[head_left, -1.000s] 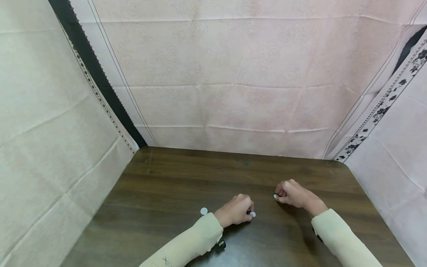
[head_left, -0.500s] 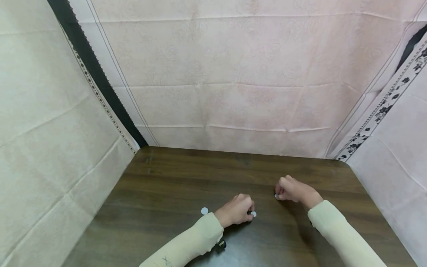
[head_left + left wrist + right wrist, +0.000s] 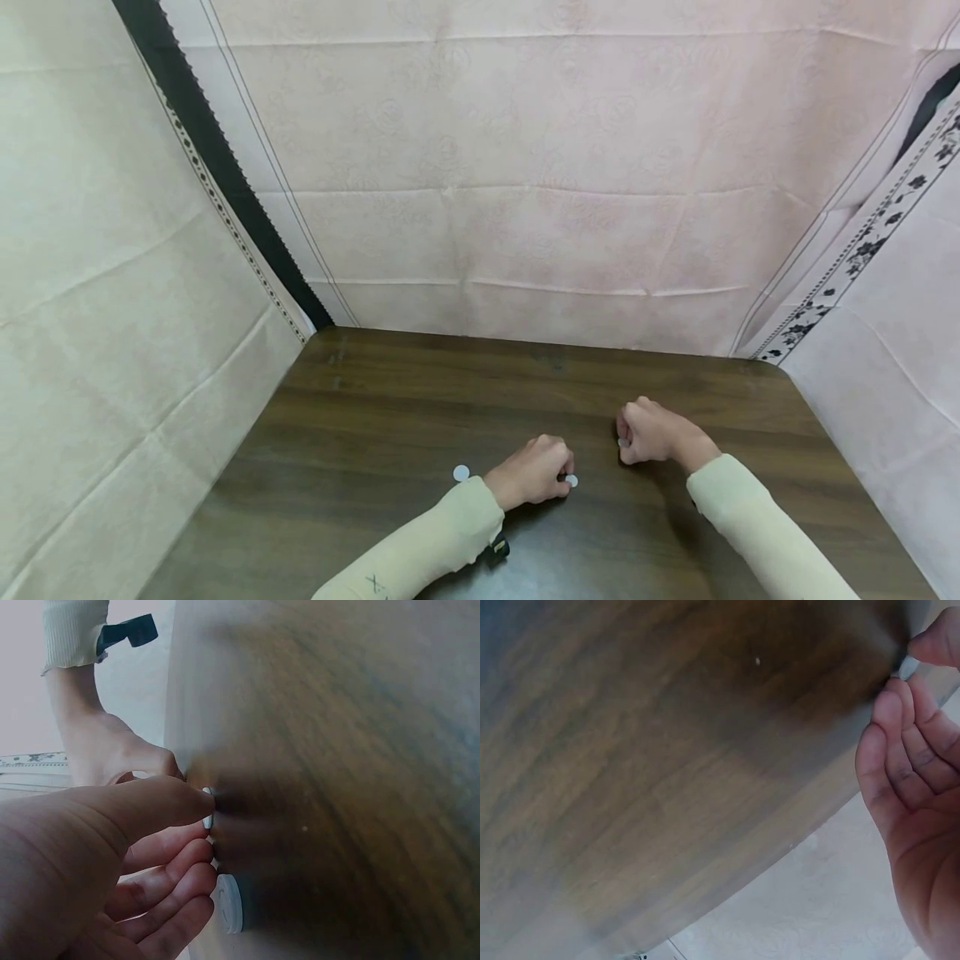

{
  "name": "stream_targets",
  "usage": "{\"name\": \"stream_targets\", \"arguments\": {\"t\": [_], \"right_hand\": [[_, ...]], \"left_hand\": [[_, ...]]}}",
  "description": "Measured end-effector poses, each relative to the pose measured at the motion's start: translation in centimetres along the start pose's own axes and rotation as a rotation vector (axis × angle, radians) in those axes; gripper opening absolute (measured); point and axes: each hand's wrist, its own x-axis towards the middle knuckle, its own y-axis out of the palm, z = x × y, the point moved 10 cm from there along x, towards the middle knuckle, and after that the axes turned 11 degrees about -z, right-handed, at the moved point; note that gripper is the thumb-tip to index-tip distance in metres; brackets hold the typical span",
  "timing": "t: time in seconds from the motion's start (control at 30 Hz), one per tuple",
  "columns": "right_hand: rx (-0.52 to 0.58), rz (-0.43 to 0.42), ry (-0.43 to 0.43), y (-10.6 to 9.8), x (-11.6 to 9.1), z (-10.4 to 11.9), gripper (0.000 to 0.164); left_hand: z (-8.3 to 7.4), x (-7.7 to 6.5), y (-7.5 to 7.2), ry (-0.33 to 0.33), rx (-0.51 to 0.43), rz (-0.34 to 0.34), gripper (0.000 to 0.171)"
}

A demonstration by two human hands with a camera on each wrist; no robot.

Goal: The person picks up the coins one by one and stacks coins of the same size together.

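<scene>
My left hand pinches a small white round disc between thumb and fingers, low over the wooden table. In the left wrist view that disc stands on edge at the thumb tip. To the right and a little farther back, my right hand holds another small white disc, mostly covered by its fingers in the head view. A third white disc lies on the tabletop, just left of the left sleeve. Seen from the left wrist, this loose disc has a thick rim and sits beside the outer fingers.
Pale patterned cloth hangs behind the table's far edge, and more cloth lines the left side. On the right hangs cloth with a black floral border. A dark wrist device sits under the left sleeve.
My right hand has turned and shifted slightly left, so its disc is now more hidden by the fingers. The left hand and the loose disc stay almost where they were.
</scene>
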Motion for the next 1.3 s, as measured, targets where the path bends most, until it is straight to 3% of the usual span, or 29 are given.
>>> {"name": "stream_targets", "arguments": {"t": [0.4,1.3], "right_hand": [[0.058,-0.052,-0.125,0.2,-0.5,2.1,0.016],[0.11,-0.013,-0.176,1.3,-1.5,5.7,0.017]], "left_hand": [[0.0,0.0,0.1,0.003,0.016,0.0,0.008],[0.0,0.0,0.0,0.017,0.002,-0.007,0.008]]}}
